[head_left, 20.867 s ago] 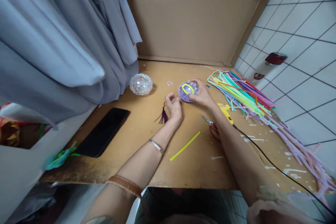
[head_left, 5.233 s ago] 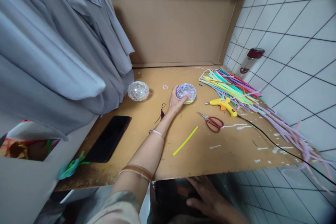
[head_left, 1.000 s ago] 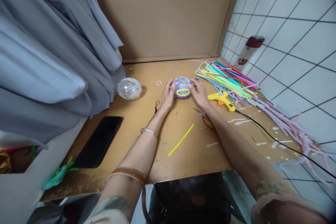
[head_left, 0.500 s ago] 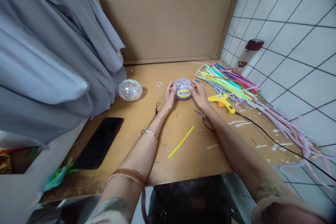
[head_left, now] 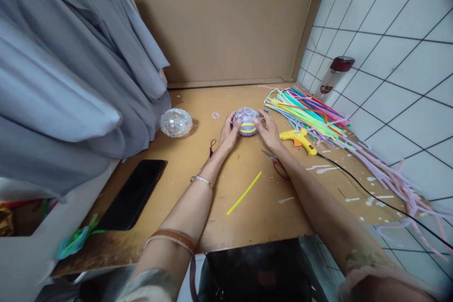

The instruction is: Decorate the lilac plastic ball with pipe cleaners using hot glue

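Between my two hands is a clear, purple-tinted ball [head_left: 247,116] with a purple fuzzy band round its lower part and a yellow pipe cleaner loop [head_left: 247,128] on its near side. My left hand [head_left: 229,131] grips the ball from the left, thumb on its front. From the right, my right hand [head_left: 267,130] holds the opposite side in the same way. Just below my right hand, scissors with red handles [head_left: 279,168] lie partly under the forearm. A straight yellow pipe cleaner [head_left: 244,193] rests on the table nearer to me.
A second clear ball [head_left: 176,122] stands at left, behind a black phone [head_left: 132,194]. To the right are a yellow glue gun [head_left: 299,140] with a black cord, a bundle of coloured pipe cleaners [head_left: 307,108] and a red-lidded bottle [head_left: 334,76]. A grey curtain [head_left: 88,66] hangs at left.
The ball has tipped slightly in my hands, so the yellow loop looks flatter and lower. Both hands keep their hold; the view has shifted a little.
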The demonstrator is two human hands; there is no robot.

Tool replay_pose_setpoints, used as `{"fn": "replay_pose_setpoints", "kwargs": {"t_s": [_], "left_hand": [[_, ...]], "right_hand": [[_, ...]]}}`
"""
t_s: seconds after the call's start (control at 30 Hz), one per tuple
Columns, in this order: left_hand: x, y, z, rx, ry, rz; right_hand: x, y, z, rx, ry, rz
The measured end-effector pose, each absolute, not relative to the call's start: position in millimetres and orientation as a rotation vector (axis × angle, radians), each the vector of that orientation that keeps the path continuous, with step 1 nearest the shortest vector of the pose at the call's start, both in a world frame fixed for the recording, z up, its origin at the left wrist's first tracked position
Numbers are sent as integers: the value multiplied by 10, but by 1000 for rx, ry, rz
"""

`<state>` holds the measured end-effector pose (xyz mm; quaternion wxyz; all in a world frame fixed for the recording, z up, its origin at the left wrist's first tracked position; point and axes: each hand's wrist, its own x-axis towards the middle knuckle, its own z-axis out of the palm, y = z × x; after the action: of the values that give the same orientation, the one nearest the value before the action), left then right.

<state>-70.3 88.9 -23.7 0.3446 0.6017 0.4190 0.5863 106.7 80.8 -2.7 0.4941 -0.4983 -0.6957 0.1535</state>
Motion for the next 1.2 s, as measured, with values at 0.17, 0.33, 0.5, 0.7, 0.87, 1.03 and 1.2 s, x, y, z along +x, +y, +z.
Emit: {"fn": "replay_pose_setpoints", "kwargs": {"t_s": [0.17, 0.33, 0.5, 0.7, 0.87, 1.03, 1.2], "left_hand": [[-697, 895, -237, 1565, 1085, 1511], [-701, 922, -254, 1553, 1041, 1524], [-721, 958, -294, 1588, 988, 1563], [-743, 990, -337, 1575, 1008, 1544], [-733, 971, -313, 1533, 1039, 1556], [-731, 961, -314, 1523, 1064, 1547], [-737, 967, -328, 1543, 1069, 1534]], "right_hand": [[1077, 839, -62, -1168, -1672, 400], [1074, 855, -82, -1131, -1644, 427], [1079, 872, -97, -1080, -1661, 433], [1084, 871, -101, -1064, -1655, 440], [1068, 861, -89, -1076, -1637, 450], [1050, 849, -92, -1092, -1608, 466], [1052, 824, -79, -1100, -1628, 392]]}}
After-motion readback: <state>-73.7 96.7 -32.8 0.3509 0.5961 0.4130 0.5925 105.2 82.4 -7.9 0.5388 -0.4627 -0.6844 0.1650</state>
